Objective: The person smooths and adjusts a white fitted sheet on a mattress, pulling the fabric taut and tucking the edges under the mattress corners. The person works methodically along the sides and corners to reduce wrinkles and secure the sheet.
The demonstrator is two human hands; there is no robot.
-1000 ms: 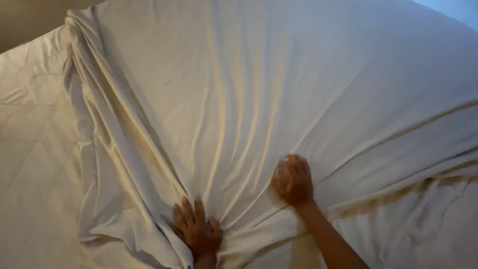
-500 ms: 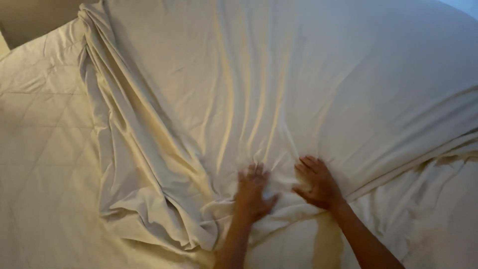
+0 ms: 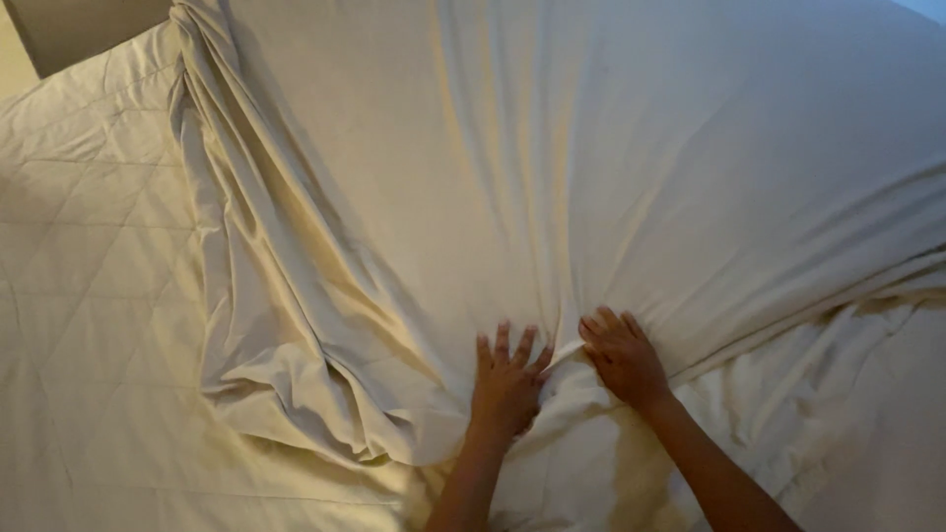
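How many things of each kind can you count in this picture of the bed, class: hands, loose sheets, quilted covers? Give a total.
Hands: 2, the left hand and the right hand, both flat on the cloth
Cream sheet, creased and bunched: 1
Quilted mattress cover: 1
Total: 4
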